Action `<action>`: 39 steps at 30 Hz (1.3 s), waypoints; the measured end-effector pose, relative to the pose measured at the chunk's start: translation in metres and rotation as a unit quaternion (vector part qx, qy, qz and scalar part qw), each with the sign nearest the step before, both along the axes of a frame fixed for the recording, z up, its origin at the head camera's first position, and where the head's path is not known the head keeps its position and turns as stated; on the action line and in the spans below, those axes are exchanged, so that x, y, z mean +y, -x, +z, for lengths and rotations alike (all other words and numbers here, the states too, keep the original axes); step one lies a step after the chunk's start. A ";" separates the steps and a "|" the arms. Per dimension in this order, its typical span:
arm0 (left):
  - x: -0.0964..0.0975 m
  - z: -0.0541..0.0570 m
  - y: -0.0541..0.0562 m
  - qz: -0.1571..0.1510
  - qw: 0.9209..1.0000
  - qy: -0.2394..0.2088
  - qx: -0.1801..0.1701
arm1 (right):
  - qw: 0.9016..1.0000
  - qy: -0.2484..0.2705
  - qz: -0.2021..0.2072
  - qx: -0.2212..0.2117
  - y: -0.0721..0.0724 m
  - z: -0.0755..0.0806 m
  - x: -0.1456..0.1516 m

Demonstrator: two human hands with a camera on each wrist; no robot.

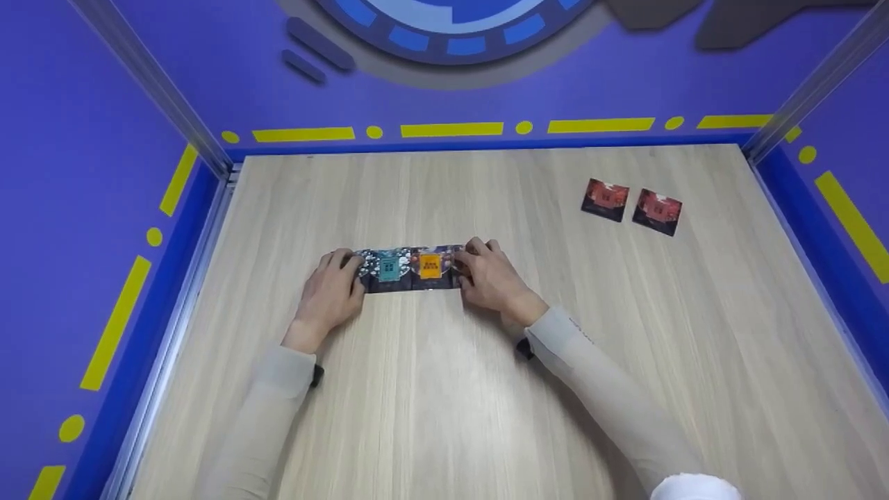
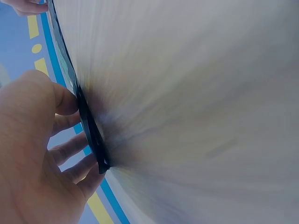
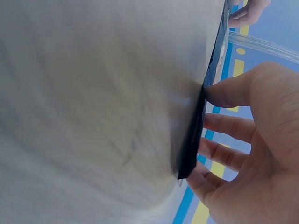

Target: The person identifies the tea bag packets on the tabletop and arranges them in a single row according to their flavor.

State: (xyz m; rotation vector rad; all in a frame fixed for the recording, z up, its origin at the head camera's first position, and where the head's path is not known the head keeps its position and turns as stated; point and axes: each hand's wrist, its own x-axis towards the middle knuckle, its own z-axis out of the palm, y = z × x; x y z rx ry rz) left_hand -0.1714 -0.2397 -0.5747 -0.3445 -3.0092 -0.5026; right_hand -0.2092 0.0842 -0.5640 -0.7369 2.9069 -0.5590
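Packets (image 1: 390, 267) lie in a row near the middle of the table (image 1: 444, 389), the left hand (image 1: 332, 286) gripping one end and the right hand (image 1: 492, 279) the other; whether they are joined, I cannot tell. Uneven inward pressure could buckle the row or ride one edge over its neighbour; an outward tug could part them, if loose. The table is pale wood grain, two red packets (image 1: 605, 200) lying farther back to the right. Blue walls (image 1: 55, 173) with yellow dashes (image 1: 451, 130) enclose three sides.

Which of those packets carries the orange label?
The orange-labelled packet lies between the teal-labelled packet and the right hand; the two red-labelled packets lie apart, farther right.
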 end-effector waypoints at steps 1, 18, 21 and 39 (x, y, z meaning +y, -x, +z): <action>0.000 0.000 0.000 0.000 1.000 0.000 0.001 | 1.000 0.004 0.001 -0.001 0.000 0.000 0.000; 0.000 -0.001 0.001 0.005 1.000 0.002 0.000 | 0.999 0.031 0.001 0.021 0.015 0.021 0.026; 0.000 0.000 0.000 0.005 1.000 0.001 -0.004 | 0.999 0.034 -0.006 0.022 0.019 0.022 0.035; 0.002 0.001 -0.001 0.006 1.000 0.000 0.000 | 0.993 0.061 -0.066 0.077 0.054 0.011 0.095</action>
